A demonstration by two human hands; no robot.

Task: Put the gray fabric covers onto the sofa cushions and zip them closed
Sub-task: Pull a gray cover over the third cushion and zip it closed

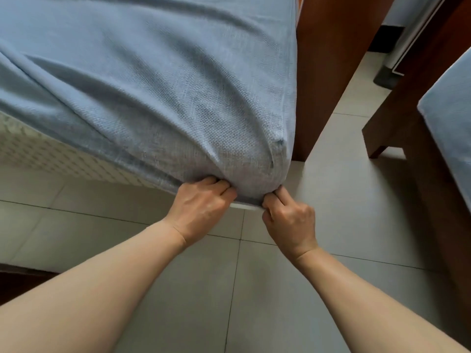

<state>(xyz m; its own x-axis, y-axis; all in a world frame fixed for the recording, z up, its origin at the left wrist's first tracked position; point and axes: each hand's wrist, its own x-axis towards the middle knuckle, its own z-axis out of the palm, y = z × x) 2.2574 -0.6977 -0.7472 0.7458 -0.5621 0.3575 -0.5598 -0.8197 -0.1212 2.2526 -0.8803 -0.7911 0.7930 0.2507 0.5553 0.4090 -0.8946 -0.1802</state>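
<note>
Both hands sit at the near right corner of the cushion (51,154), gripping the lower hem of the gray cover (153,85). Left hand (204,203) has its fingers curled and tucked under the fabric edge, knuckles up. Right hand (289,220) is just beside it, fingers curled, pinching the same hem at the very corner. The 2 hands are close but apart, with a short stretch of hem and a white strip showing between them (cannot tell if that strip is zipper tape or cushion edge).

Cover is drawn over the corner, with creases fanning up and left from the grip point. Further left the hem rises, leaving the pale patterned side of the cushion bare. Cover lies directly above and ahead of both hands; forearms come in from the bottom of the frame.

Brown wooden sofa frame (331,59) stands just right of the corner. A 2nd gray-covered cushion (451,123) sits at the far right on another wooden frame. Light tiled floor (254,289) lies below.
</note>
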